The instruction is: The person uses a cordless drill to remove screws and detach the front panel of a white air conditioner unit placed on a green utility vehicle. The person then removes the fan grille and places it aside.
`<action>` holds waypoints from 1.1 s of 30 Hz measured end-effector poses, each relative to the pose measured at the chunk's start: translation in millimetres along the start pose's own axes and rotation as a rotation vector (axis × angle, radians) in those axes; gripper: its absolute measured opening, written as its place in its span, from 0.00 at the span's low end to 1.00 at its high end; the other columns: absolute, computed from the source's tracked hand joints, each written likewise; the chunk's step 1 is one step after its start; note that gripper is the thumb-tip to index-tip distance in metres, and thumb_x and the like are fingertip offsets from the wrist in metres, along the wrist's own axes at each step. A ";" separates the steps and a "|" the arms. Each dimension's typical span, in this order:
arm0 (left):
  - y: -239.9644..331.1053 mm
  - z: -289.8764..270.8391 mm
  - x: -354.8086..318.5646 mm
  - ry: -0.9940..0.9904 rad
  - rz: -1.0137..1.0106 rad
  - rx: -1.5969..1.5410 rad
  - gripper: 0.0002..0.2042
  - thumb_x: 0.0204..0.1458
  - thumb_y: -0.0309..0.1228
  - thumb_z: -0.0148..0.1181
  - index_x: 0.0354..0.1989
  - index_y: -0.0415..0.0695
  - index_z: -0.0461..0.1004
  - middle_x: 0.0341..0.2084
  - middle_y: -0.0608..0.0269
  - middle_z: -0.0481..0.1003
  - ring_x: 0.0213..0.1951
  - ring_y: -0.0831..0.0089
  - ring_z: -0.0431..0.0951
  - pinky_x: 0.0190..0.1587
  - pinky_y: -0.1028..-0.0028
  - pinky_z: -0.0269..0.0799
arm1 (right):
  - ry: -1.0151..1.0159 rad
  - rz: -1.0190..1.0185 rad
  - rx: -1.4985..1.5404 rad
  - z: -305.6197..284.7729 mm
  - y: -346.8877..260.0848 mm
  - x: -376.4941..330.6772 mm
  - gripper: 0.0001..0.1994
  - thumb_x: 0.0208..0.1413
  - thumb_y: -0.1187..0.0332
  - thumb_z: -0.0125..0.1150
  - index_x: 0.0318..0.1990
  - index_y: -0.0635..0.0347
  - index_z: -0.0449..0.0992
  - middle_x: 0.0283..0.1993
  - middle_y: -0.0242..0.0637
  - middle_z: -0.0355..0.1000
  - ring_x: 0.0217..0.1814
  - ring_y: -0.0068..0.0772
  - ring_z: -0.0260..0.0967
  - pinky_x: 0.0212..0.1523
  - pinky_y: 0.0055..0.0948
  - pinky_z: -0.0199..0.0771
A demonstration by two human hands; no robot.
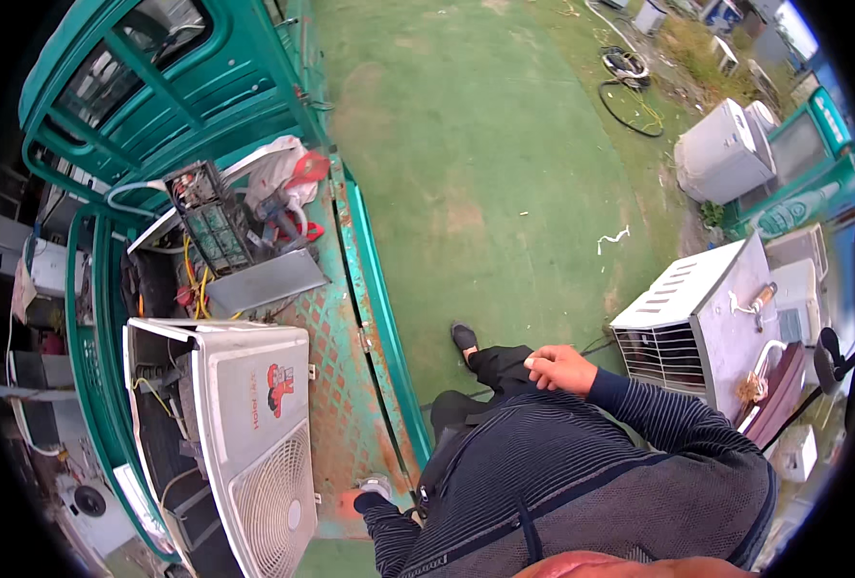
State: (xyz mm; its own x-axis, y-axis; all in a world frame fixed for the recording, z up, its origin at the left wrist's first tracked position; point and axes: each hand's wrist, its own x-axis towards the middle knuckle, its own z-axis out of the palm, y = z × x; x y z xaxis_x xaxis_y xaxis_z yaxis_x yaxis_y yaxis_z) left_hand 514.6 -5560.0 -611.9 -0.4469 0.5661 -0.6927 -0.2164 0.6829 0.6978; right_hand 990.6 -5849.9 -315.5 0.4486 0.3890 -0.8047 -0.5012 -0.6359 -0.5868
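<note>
My right hand [560, 370] is held in front of my body with its fingers curled in, and nothing shows in it. Low at the left, my left hand [350, 502] is partly hidden and blurred beside the cargo bed [336, 328]. A small greyish-white thing [375, 485] shows right by it; whether the hand grips it, I cannot tell. On the bed, nearest that hand, stands a white air conditioner outdoor unit [245, 405] with a round fan grille. Its side is open, showing parts within.
Farther up the bed lie a dark crate [211, 217], a grey metal panel [267, 281] and a red-and-white bag [288, 169]. The teal cab [158, 116] rises behind them. At my right, a white cabinet with a wire grille [692, 303] stands on the green floor [485, 193].
</note>
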 end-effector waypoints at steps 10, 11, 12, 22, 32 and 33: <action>151.5 438.2 -183.3 -0.757 0.187 0.162 0.12 0.59 0.35 0.58 0.49 0.46 0.71 0.29 0.64 0.75 0.28 0.71 0.77 0.28 0.72 0.74 | 0.149 -0.106 0.023 -102.0 -142.4 97.3 0.18 0.61 0.58 0.59 0.47 0.66 0.75 0.34 0.34 0.74 0.29 0.21 0.70 0.29 0.22 0.69; 162.2 473.3 -173.4 -0.821 0.168 0.143 0.14 0.60 0.36 0.57 0.52 0.46 0.70 0.31 0.64 0.76 0.30 0.71 0.78 0.29 0.71 0.75 | 0.162 -0.089 0.007 -105.8 -151.4 101.3 0.19 0.61 0.58 0.59 0.47 0.67 0.75 0.34 0.35 0.75 0.30 0.22 0.71 0.31 0.23 0.71; 171.0 514.1 -164.7 -0.795 0.186 0.173 0.16 0.59 0.38 0.58 0.53 0.47 0.70 0.31 0.63 0.76 0.31 0.70 0.78 0.30 0.71 0.75 | 0.179 -0.073 0.000 -109.0 -161.2 105.0 0.20 0.61 0.57 0.59 0.48 0.68 0.75 0.35 0.36 0.75 0.31 0.23 0.72 0.33 0.25 0.72; 206.9 753.1 -78.5 0.008 0.393 0.998 0.51 0.45 0.74 0.50 0.50 0.26 0.74 0.49 0.36 0.75 0.51 0.45 0.77 0.56 0.58 0.71 | 0.392 0.160 0.242 -106.6 -199.5 118.4 0.22 0.62 0.53 0.57 0.48 0.66 0.76 0.38 0.37 0.77 0.32 0.25 0.75 0.31 0.25 0.75; 189.1 775.5 -84.7 0.156 0.786 0.778 0.37 0.53 0.65 0.51 0.41 0.34 0.75 0.40 0.50 0.77 0.40 0.55 0.78 0.46 0.62 0.74 | 0.287 0.257 0.217 -109.3 -253.8 166.0 0.23 0.61 0.51 0.57 0.50 0.65 0.76 0.38 0.34 0.75 0.32 0.22 0.72 0.32 0.23 0.73; 185.6 776.3 -95.1 0.150 0.779 0.785 0.37 0.53 0.65 0.51 0.41 0.34 0.75 0.40 0.50 0.77 0.40 0.55 0.78 0.46 0.62 0.74 | 0.297 0.258 0.231 -114.2 -252.6 169.2 0.24 0.60 0.50 0.58 0.49 0.65 0.76 0.38 0.34 0.75 0.33 0.22 0.72 0.31 0.24 0.73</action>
State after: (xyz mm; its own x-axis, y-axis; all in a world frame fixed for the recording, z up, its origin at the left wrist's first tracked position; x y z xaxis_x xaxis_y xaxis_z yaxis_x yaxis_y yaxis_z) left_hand 1190.8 -5128.7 -558.3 -0.3332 0.9415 -0.0502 0.7532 0.2979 0.5866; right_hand 1277.5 -5699.5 -293.2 0.4631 0.0078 -0.8863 -0.7615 -0.5082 -0.4024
